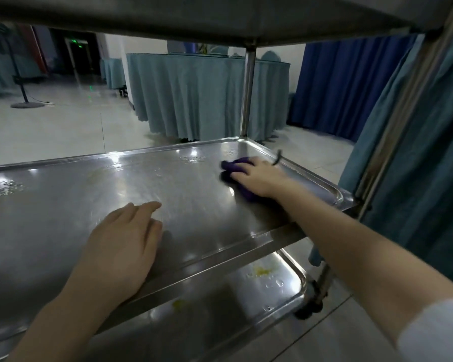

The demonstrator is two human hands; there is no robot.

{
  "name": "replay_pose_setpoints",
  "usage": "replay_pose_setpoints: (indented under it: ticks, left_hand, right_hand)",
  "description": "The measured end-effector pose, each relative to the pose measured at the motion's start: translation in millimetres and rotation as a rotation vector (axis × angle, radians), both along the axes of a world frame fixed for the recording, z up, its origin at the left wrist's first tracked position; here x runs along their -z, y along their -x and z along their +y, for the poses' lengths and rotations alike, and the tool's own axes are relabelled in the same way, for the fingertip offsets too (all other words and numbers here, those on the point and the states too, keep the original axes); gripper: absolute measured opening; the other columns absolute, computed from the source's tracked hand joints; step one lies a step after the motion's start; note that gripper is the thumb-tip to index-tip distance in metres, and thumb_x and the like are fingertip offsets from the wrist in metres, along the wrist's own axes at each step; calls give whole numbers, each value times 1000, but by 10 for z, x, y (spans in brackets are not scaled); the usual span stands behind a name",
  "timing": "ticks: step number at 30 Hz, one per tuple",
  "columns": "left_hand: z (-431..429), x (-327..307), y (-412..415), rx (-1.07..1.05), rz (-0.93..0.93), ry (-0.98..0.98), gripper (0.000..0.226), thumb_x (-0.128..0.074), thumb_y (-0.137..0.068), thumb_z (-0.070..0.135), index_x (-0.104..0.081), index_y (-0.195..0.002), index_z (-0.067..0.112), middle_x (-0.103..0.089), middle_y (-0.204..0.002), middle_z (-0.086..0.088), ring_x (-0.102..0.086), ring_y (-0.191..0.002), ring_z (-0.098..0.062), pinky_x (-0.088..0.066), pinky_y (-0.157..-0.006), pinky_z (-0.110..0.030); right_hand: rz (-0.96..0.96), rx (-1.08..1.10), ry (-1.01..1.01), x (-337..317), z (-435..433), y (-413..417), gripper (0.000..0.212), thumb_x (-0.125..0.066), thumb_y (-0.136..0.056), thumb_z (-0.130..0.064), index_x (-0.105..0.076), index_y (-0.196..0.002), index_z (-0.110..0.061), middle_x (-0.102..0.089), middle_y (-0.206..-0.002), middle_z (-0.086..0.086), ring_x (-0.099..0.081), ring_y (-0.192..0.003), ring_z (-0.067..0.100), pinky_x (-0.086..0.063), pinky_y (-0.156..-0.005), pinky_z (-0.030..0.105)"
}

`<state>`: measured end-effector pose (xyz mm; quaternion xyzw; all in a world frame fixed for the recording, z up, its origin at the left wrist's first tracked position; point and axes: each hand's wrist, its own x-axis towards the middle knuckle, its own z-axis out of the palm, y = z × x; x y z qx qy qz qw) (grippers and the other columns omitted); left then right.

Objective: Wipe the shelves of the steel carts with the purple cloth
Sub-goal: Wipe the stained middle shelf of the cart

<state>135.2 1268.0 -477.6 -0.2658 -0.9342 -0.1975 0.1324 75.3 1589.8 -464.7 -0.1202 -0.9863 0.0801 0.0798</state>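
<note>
The steel cart's middle shelf (94,189) fills the view, wet in patches and shiny. My right hand (259,176) presses the purple cloth (234,167) flat on the shelf near its far right corner; most of the cloth is hidden under the palm. My left hand (123,246) rests flat on the shelf's near edge, fingers together, holding nothing. The bottom shelf (285,293) shows below, with yellow smears and water drops on it. The top shelf (194,19) runs overhead.
A steel upright post (247,90) rises at the far right corner, another (403,105) at the near right. Teal fabric (416,163) hangs on the right. A table with a teal skirt (194,95) stands beyond on the tiled floor, and a blue curtain (340,84) hangs behind.
</note>
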Motion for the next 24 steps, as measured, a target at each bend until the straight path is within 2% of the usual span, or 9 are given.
replay_pose_setpoints:
  ticks: [3,7,9,11,14,18,21,22,24]
  left_hand:
    - [-7,-6,21,-42,-2,-12,45,-32,-99,32,-40,-142,24,-51,-138,-4,-41,-129,-25,-32,-106,-38]
    - [-83,-59,3,-68,17,-24,42,-33,-97,28,-53,-129,10,-58,-115,-13,-55,-100,-33,-46,-86,-46]
    - [-95,-89,-64,-90,93,10,37,-43,-92,26,-61,-117,5,-62,-106,-16,-60,-95,-38,-51,-80,-50]
    - [-74,-120,-150,-88,158,58,23,-61,-88,15,-65,-108,6,-66,-105,-18,-62,-101,-42,-52,-81,-53]
    - [-71,-244,-267,-94,72,81,34,-40,-94,29,-65,-110,12,-66,-111,-14,-60,-109,-36,-49,-88,-50]
    - [-134,-276,-605,-51,11,153,58,-22,-99,43,-68,-106,8,-69,-105,-15,-67,-99,-37,-43,-96,-56]
    - [-177,-440,-1008,-11,-28,172,54,-19,-100,44,-64,-113,18,-72,-103,-10,-68,-97,-27,-25,-112,-40]
    - [-184,-538,-1123,9,24,156,45,-24,-98,40,-60,-114,19,-72,-101,-10,-68,-94,-26,-25,-110,-36]
    - [-195,-739,-1286,54,29,196,44,-29,-94,35,-66,-109,17,-73,-91,-14,-71,-76,-30,-40,-94,-40]
  right_hand:
    - [-3,-277,-26,39,-793,20,57,-32,-92,-68,-34,-144,-46,-28,-155,0,-32,-137,31,-26,-113,45]
    - [-17,-591,-48,183,-1404,-318,64,-26,-89,-74,-25,-147,-46,-21,-156,-4,-26,-138,29,-29,-105,46]
    - [-32,-529,-25,117,-1258,-281,64,-28,-91,-72,-24,-148,-44,-20,-157,-4,-25,-139,27,-27,-107,45]
    - [-57,-277,26,-20,-945,-153,61,-33,-95,-65,-27,-150,-38,-20,-159,1,-25,-141,29,-24,-112,42]
    - [-80,62,65,-131,-610,-91,60,-32,-97,-58,-28,-150,-32,-19,-158,9,-24,-141,33,-22,-113,43]
    - [-127,-19,59,-62,-744,-481,65,-35,-93,-62,-25,-151,-33,-18,-157,10,-22,-138,34,-24,-112,46]
    - [-149,-59,29,-82,-900,-945,65,-40,-93,-58,-30,-149,-28,-27,-152,14,-29,-132,37,-30,-107,47]
    - [-178,-52,-2,-117,-956,-1067,64,-40,-94,-55,-30,-149,-25,-30,-150,16,-32,-129,38,-32,-105,47]
    - [-262,-39,-19,-230,-1053,-1285,62,-40,-97,-51,-30,-150,-20,-33,-149,19,-34,-126,40,-34,-104,46]
